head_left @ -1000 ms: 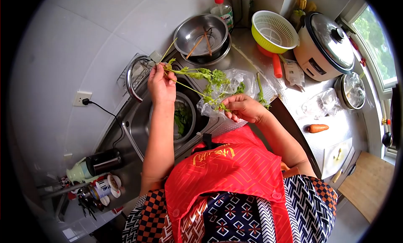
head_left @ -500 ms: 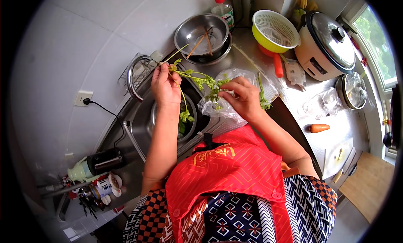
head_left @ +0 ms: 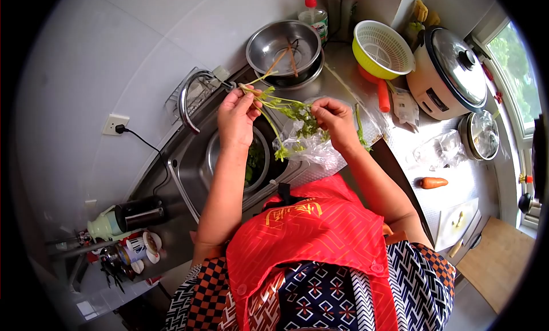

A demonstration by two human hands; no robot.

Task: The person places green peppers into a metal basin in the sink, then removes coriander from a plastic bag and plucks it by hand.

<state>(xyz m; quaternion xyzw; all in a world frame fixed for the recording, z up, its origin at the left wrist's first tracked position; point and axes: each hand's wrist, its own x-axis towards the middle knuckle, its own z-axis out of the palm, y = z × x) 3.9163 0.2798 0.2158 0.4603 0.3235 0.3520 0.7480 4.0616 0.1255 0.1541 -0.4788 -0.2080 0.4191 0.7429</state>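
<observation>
My left hand [head_left: 238,118] pinches thin green stems of leafy celery [head_left: 280,102] above the sink's edge near the faucet. The stems stretch sideways to my right hand [head_left: 336,123], whose thumb and fingers are closed on the leafy part. Leaves hang down between the hands, in front of a crumpled clear plastic bag [head_left: 315,152]. Below my left hand, a metal bowl [head_left: 214,153] with green leaves in it sits in the sink [head_left: 182,168], partly hidden by the forearm.
The curved faucet [head_left: 184,102] rises left of my left hand. Stacked steel bowls [head_left: 260,48] holding chopsticks stand behind. Farther right are a yellow-green colander [head_left: 366,55], a rice cooker [head_left: 429,90], a carrot [head_left: 433,183], and a white cutting board [head_left: 449,234].
My right hand has closed on the celery leaves, and the stems are held more level between both hands. The hanging leaves have swung right, away from the bowl. The view has shifted slightly.
</observation>
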